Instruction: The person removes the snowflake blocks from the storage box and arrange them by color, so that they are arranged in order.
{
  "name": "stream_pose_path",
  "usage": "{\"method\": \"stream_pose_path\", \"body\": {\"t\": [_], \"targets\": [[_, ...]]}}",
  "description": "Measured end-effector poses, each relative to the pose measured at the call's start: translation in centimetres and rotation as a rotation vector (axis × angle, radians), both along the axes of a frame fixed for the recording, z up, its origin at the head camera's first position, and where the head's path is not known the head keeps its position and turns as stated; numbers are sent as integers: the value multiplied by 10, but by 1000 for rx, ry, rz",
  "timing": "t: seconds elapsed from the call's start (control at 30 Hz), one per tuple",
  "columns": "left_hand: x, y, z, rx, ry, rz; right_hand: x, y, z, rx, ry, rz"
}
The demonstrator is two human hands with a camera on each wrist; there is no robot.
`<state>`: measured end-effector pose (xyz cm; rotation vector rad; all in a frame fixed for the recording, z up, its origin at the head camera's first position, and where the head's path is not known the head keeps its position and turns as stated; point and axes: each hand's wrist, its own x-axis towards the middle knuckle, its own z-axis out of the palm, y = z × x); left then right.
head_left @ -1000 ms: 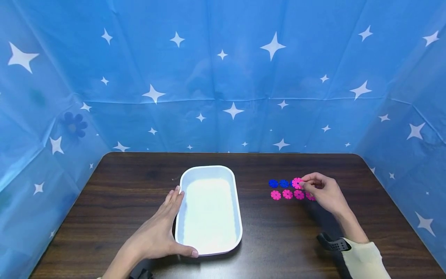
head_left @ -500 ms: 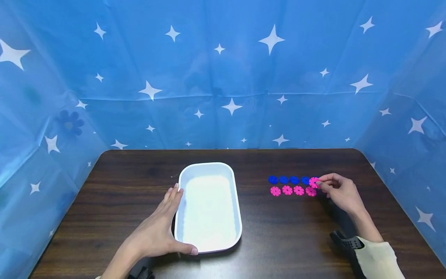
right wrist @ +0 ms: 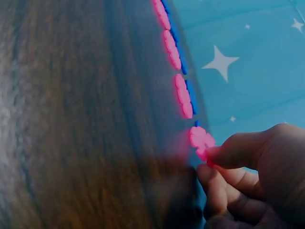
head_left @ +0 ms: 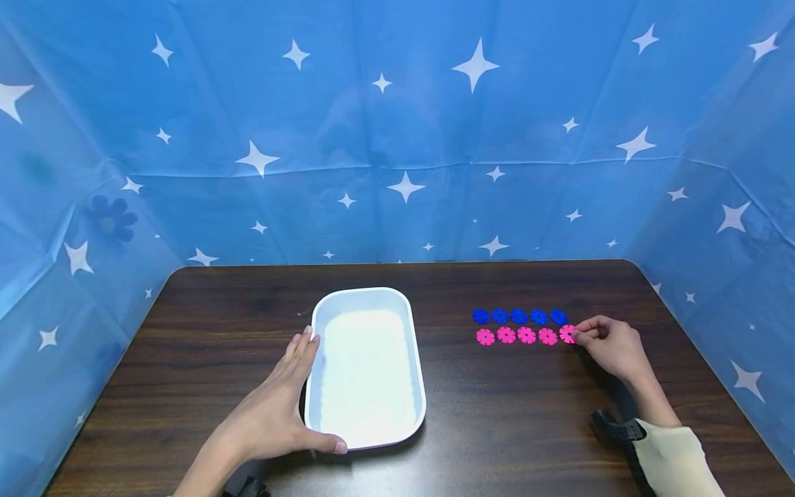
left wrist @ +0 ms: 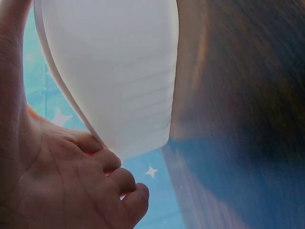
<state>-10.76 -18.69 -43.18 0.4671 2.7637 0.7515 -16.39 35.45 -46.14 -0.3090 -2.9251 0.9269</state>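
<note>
Table [head_left: 497, 414] | head: tray [head_left: 366, 304] | right wrist: pinched pink disc [right wrist: 201, 139]

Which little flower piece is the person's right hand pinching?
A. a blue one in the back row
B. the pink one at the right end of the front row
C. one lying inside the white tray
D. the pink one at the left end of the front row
B: the right hand pinches the pink piece at the right end of the front row, seen also in the right wrist view.
</note>
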Motion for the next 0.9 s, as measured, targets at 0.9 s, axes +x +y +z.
{"method": "stream_pose_path", "body": {"t": [0.9], "targets": [[-9,-26,-2,123,41,37,7,-13,16,77,148,129]]}}
